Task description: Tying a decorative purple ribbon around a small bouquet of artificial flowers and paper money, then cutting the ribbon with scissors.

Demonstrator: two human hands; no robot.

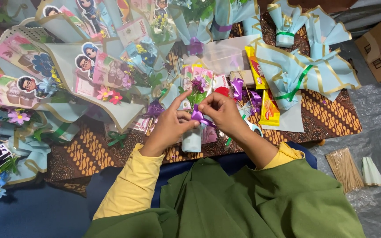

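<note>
2 hands, left hand (169, 125) and right hand (222, 112), pinch a glossy purple ribbon (198, 117) around a pale-blue bouquet (193, 136).

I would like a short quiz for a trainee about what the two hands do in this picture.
1. True or false: both hands hold the purple ribbon at the small bouquet.
2. Which lies by the right arm, on the grey plastic sheet?
A. bundle of wooden sticks
B. a glass vase
C. a hammer
3. What colour are the sleeves of the person?

Key:
1. True. The left hand and the right hand pinch the ribbon around the light blue wrap.
2. A.
3. Yellow.
</note>
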